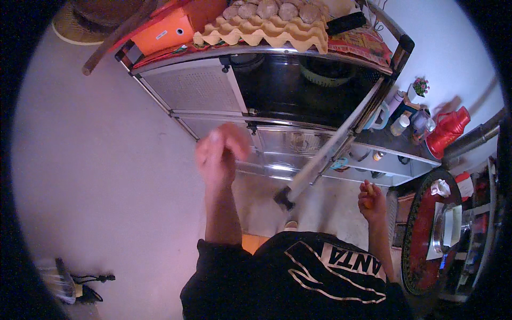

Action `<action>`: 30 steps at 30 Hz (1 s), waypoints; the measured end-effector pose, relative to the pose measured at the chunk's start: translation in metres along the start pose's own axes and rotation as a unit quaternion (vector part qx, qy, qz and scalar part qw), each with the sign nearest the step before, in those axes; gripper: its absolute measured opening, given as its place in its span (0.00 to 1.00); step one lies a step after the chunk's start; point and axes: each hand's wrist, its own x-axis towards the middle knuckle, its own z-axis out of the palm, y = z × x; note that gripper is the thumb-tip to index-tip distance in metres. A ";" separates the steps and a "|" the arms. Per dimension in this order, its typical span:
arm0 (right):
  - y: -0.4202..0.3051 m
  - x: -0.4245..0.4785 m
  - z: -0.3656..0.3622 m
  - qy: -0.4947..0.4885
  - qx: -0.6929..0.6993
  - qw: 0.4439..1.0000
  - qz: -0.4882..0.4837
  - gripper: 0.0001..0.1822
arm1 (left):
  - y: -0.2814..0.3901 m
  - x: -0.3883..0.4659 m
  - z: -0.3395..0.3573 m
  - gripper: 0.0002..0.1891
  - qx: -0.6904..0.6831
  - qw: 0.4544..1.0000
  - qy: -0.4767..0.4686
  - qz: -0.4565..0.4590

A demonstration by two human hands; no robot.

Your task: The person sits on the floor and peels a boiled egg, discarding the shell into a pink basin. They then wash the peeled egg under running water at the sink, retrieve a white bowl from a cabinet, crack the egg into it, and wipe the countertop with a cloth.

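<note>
My left hand (222, 154) is blurred, its fingers curled, in front of the left side of a metal cabinet (192, 86). Blur hides whether anything is in it. Lower right, my right hand (372, 200) is raised with bent fingers beside the open cabinet door (332, 146). An orange tint shows among those fingers, too small to tell if it is an object. That door swings out toward me, seen nearly edge-on, with a black fitting (284, 198) at its free corner. Inside the dark upper compartment sits a pale green basket or bowl (326, 78).
An egg tray (260, 34) with several eggs, an orange box (162, 36) and a black object (346, 24) lie on top of the cabinet. A red thermos flask (448, 132) and jars stand on a shelf at right. Below is a red round table (424, 216).
</note>
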 end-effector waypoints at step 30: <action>-0.002 -0.105 -0.084 0.031 0.074 0.982 -0.171 0.17 | -0.327 0.178 0.071 0.14 0.530 0.843 -0.078 0.043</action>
